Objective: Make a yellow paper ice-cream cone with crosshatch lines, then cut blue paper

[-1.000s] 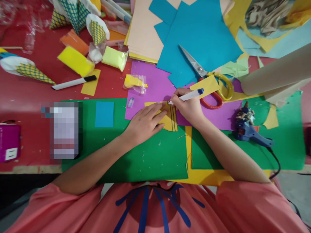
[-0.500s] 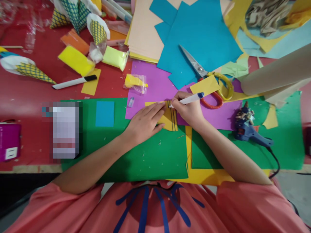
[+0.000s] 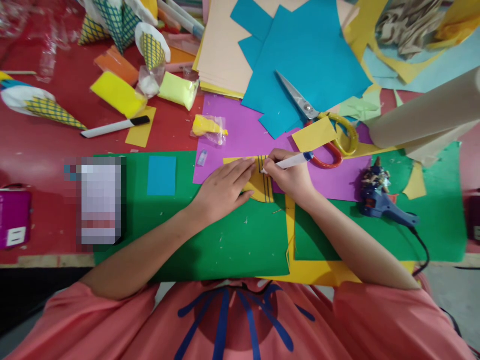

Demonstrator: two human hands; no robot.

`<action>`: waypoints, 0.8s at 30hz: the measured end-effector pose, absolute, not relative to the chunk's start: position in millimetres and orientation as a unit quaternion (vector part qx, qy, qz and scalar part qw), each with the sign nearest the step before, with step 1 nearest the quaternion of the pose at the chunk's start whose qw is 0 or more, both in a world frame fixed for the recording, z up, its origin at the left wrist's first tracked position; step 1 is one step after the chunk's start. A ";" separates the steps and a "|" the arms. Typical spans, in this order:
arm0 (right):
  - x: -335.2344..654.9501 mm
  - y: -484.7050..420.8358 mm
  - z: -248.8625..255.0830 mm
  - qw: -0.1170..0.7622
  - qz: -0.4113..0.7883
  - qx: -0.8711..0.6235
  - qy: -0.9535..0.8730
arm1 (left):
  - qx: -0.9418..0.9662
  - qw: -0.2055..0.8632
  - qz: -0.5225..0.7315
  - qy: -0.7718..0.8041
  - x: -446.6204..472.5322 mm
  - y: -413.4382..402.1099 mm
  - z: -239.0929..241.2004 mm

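Observation:
Under my flat left hand (image 3: 227,187) lies a piece of yellow paper (image 3: 258,186), pressed against the purple and green sheets below. Dark lines run down its right part. My right hand (image 3: 290,172) is closed around a white marker (image 3: 292,161) with a blue end, and the tip meets the yellow paper near the lines. Just beyond the right hand, a small yellow paper strip (image 3: 314,134) rests across the handles of the scissors (image 3: 308,109), whose blades are closed.
A blue glue gun (image 3: 386,202) with a cord lies right on the green sheet (image 3: 225,245). Blue paper (image 3: 303,60) and a rolled tube (image 3: 427,110) are behind. Left are a black-capped marker (image 3: 116,127), clay packets (image 3: 118,93) and a blue square (image 3: 162,175).
My right hand and the marker have moved slightly toward me along the lines on the yellow paper. My left hand stays in place.

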State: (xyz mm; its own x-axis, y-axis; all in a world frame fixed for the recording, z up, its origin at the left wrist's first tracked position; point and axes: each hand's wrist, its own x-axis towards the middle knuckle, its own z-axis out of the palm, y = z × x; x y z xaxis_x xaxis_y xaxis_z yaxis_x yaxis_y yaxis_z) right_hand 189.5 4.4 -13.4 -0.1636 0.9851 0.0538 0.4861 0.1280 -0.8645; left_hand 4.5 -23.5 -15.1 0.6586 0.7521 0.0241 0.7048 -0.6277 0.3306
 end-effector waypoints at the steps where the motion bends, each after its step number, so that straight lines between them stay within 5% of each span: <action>1: 189.6 3.9 -13.7 0.339 0.367 -0.550 -0.669 | 0.898 0.150 0.080 0.406 4.5 -23.5 -15.1; 24: 191.1 -12.7 -6.6 0.315 0.350 -0.550 -0.689 | 0.904 0.138 0.085 0.397 3.6 -23.7 -16.2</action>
State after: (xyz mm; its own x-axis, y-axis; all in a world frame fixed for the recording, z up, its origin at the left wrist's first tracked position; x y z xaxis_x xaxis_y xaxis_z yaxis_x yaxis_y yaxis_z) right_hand 191.1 -12.7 -6.6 -0.1955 0.9795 0.0496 0.5378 0.1493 -0.8297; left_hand 3.6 -23.7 -16.2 0.6710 0.7401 0.0449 0.6932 -0.6476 0.3163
